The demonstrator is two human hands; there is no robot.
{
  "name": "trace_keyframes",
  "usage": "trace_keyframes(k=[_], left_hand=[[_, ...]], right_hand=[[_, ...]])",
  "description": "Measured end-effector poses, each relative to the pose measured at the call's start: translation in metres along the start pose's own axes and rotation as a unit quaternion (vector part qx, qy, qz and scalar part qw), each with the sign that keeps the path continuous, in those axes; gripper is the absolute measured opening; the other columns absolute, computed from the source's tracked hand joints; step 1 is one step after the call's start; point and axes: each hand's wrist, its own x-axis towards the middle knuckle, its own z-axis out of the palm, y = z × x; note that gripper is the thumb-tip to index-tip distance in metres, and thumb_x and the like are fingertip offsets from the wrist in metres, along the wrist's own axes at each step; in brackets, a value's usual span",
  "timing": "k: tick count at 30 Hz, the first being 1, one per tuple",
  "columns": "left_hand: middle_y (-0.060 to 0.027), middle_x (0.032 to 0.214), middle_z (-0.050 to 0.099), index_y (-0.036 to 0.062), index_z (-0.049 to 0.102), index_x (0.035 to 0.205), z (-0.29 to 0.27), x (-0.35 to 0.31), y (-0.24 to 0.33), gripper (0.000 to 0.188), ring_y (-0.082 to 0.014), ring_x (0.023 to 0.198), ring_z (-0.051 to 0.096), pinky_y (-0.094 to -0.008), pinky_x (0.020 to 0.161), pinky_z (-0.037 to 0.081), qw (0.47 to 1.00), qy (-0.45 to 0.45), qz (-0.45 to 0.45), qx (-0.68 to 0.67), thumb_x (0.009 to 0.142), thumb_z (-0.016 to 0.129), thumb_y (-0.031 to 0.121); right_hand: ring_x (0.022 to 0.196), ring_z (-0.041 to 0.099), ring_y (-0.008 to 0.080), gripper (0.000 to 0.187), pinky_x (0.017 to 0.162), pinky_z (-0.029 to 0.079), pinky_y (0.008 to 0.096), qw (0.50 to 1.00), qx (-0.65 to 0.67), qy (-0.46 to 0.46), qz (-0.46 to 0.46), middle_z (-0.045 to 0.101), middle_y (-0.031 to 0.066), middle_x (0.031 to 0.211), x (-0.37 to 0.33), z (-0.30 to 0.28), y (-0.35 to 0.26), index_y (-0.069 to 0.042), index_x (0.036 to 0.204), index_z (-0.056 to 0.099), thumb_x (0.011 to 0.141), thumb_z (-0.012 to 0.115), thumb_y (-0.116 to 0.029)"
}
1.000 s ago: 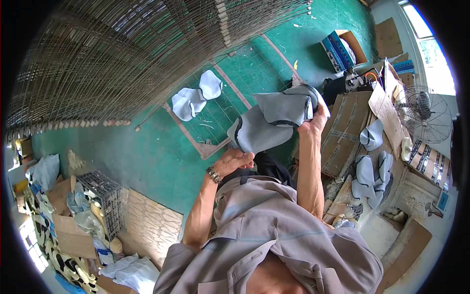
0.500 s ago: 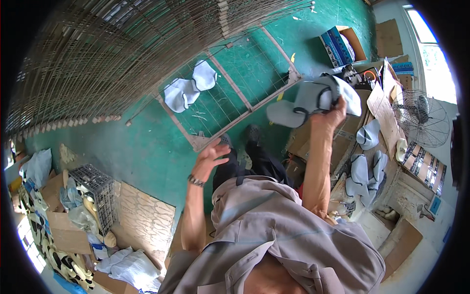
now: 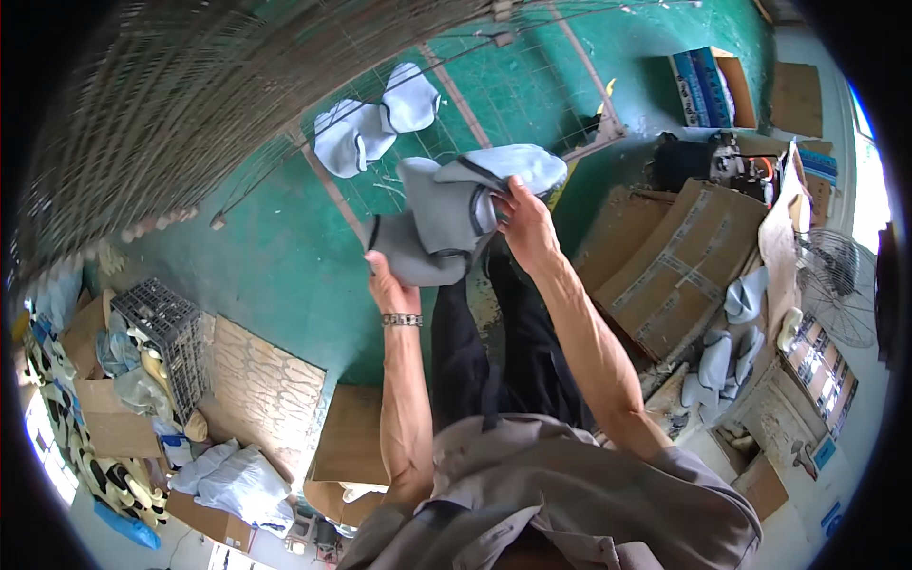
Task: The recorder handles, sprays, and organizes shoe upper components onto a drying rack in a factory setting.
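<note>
Between my hands hangs a bunch of grey, slipper-shaped fabric pieces (image 3: 442, 223) with black edging, seemingly joined or overlapping. My left hand (image 3: 388, 283) grips the lower left piece at its edge, thumb on top. On the upper right, my right hand (image 3: 529, 226) pinches a black-edged piece between thumb and fingers. Ahead of them, similar grey pieces (image 3: 370, 128) lie on the wire-mesh frame (image 3: 463, 100), which rests on the green floor. The bunch partly covers the near side of that frame.
A large wire rack (image 3: 190, 123) fills the upper left. Right of my legs stands a taped cardboard box (image 3: 679, 256), with more grey pieces (image 3: 717, 366) and a fan (image 3: 836, 285) beyond. A black plastic crate (image 3: 166, 342) and white bags (image 3: 247, 484) sit at left.
My right hand has brought the grey bunch leftward, in front of my body. My left hand, free and open before, has taken hold of its left end.
</note>
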Motion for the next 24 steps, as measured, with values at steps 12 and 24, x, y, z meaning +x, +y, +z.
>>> trace_keyframes(k=[12,24], left_hand=[[-0.0165,0.134,0.057,0.0025,0.046,0.141,-0.192,0.306,-0.125,0.089,-0.0328,0.116,0.060,-0.0531,0.097,0.053,0.974,0.068,0.088,0.195,0.080,0.079,0.057],[-0.0199,0.151,0.043,-0.0021,0.028,0.151,-0.321,0.424,-0.201,0.120,-0.0378,0.129,0.052,-0.0575,0.104,0.043,0.852,0.435,-0.021,0.290,0.076,0.057,0.087]], right_hand=[[0.061,0.060,0.0146,0.036,0.055,0.052,0.0247,0.956,-0.124,-0.024,0.266,0.059,0.0049,0.072,0.299,-0.146,0.163,0.002,0.087,0.065,0.086,0.083,-0.029],[0.101,0.065,0.0266,0.022,0.081,0.059,0.0445,0.947,-0.136,0.128,0.263,0.064,0.0132,0.112,0.322,-0.295,0.378,0.000,0.109,0.062,0.089,0.066,-0.008]])
